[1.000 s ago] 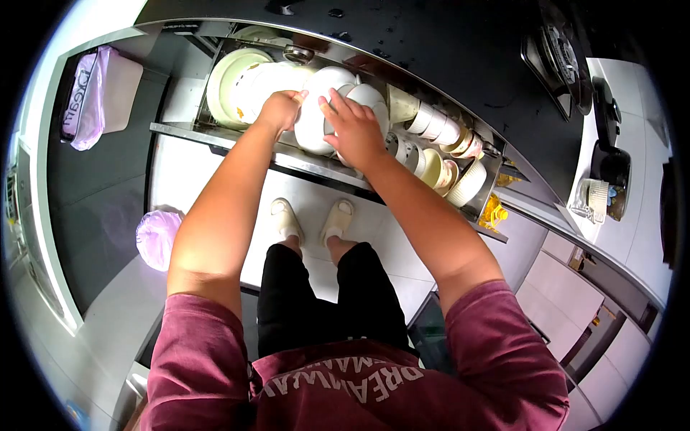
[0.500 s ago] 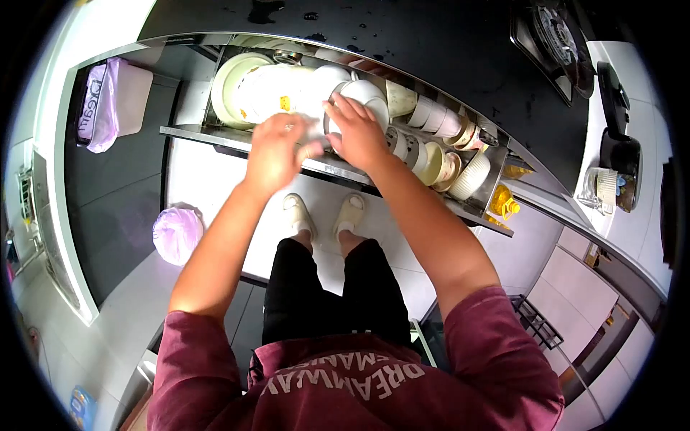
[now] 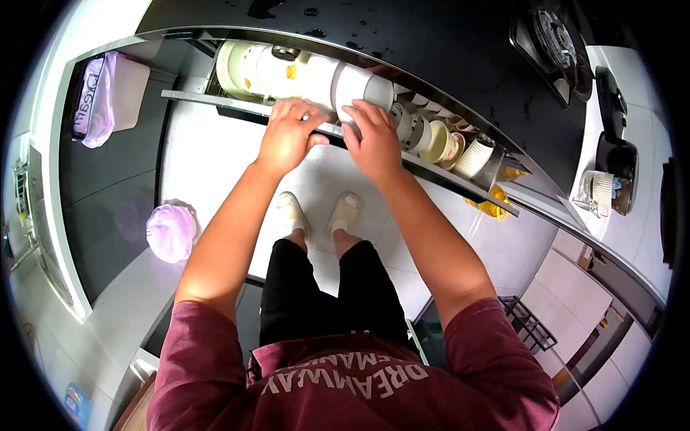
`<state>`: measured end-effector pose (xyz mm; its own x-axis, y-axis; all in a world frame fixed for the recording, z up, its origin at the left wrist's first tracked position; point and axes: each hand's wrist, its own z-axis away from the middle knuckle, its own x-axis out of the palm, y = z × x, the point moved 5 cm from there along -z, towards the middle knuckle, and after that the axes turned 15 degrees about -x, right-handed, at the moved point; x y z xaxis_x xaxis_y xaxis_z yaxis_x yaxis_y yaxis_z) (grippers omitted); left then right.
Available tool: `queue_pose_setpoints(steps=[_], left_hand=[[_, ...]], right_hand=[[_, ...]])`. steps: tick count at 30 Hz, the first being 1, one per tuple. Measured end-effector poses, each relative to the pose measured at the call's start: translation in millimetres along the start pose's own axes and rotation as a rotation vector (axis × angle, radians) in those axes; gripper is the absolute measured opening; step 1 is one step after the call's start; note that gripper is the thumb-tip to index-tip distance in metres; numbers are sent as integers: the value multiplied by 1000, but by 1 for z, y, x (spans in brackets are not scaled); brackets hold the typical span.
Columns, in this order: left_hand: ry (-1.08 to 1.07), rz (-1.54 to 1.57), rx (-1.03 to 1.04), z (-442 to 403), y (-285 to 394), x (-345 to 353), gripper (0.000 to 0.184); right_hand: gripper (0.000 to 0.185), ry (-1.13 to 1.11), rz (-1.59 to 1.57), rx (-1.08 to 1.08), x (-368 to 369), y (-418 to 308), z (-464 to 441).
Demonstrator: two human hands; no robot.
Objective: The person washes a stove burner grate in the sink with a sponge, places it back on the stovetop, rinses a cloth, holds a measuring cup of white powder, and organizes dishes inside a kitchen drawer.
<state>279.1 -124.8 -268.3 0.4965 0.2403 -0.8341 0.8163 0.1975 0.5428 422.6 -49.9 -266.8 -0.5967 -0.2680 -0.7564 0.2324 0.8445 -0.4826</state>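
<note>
A drawer full of white dishes stands partly pulled out under the black counter. My left hand rests on its front edge, fingers stretched over the rim and thumb apart. Beside it, my right hand lies over the same edge with fingers spread, close to a white bowl. No dish is lifted in either hand. Plates stand on edge at the drawer's left. Bowls and cups fill the right side, among them a cream cup and a ribbed white cup. The counter hides the drawer's back.
Water drops dot the black counter, with a gas burner at its right. A lined bin sits on the floor at left, and another bin hangs above it. Yellow oil bottles stand right of the drawer.
The drawer has slid inward beneath the counter, hiding more of the dishes. My hands have come from over the bowls onto the drawer's front edge.
</note>
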Motion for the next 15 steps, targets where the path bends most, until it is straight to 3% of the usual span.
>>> queue_pose_setpoints(steps=[8, 11, 14, 15], left_hand=[[54, 4, -28, -27, 5, -1, 39], [-37, -42, -88, -26, 2, 2, 39], [-82, -65, -122, -23, 1, 1, 40], [-97, -62, -127, -20, 1, 1, 40]], right_hand=[[22, 62, 60, -18, -10, 11, -7], [18, -112, -7, 211, 2, 22, -2], [21, -179, -28, 255, 1, 20, -5], [22, -303, -32, 315, 2, 22, -8]])
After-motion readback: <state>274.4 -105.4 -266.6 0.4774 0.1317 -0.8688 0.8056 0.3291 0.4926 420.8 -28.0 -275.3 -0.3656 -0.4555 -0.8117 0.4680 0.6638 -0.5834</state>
